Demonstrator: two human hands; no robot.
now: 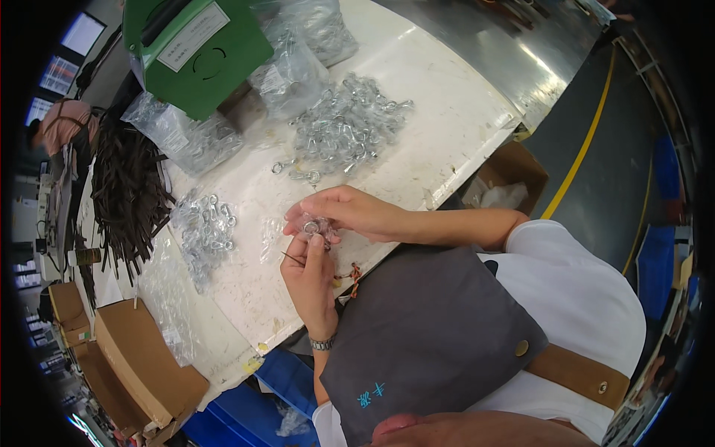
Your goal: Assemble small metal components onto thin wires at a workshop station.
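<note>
Between the two hands, just above the near edge of the white table (417, 97), sits a small clear bag (319, 226) with a metal ring showing through it. Right hand (356, 212) pinches the bag from above, fingertips closed on it; left hand (309, 279) grips it from below, thumb pressed to the plastic (a thin dark sliver lies across those fingers, too small to name). Risk, as I judge it: the slick plastic could slide out of that two-finger pinch, and the ring would drop onto the table or roll off its near edge. Bag looks crumpled, glossy, nearly see-through. Farther up the table from the hands lies a loose heap of metal rings (346, 127), a smaller heap (205, 231) to their left, and a green box (195, 52) at the far edge.
</note>
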